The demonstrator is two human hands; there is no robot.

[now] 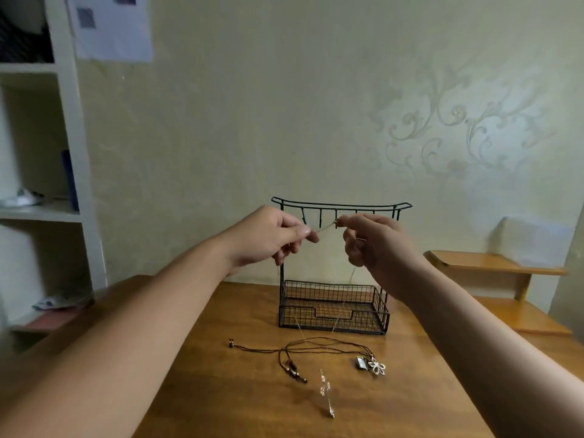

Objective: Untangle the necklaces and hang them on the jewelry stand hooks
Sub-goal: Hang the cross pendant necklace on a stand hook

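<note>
Head view. Left hand [271,237] and right hand [369,240], mid-frame, each had a pinching grip on one thin silver chain [325,228], stretched between them just before the hooks [320,218] of the one black wire stand [335,308]. Its pendant [325,390] hung low, lower centre, over the worktop [240,390].

Progress, as judged: early. No necklace hung yet; hooks bare, about five visible. Left to do: hang this chain; sort the dark cords [316,346] on the worktop, apparently two, with one flower charm [377,368] and a square one beside it.
</note>
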